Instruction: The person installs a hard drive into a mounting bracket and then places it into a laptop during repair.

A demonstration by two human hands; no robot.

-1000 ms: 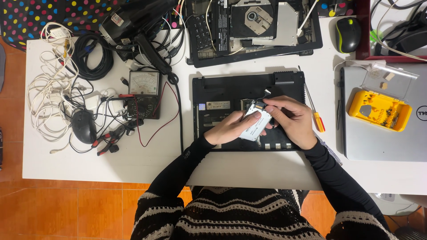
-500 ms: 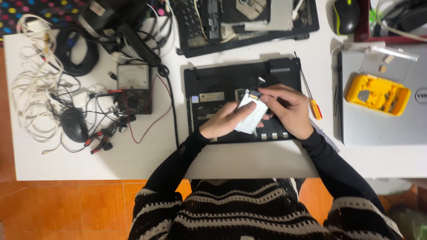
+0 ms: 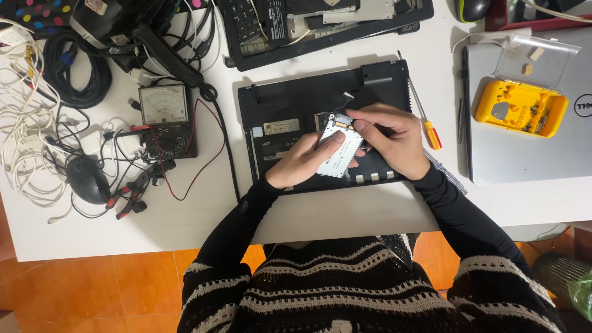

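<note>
My left hand (image 3: 302, 161) and right hand (image 3: 388, 139) both grip the drive (image 3: 340, 148), tilted over the open laptop base (image 3: 290, 111) near the surface's front edge. Screwdriver (image 3: 425, 120) lies just right of my r. hand.

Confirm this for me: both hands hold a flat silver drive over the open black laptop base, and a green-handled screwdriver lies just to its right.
Not quite. The head view shows the screwdriver has an orange handle, not green. Both hands, left and right, do hold the flat silver drive over the black laptop base.
</note>
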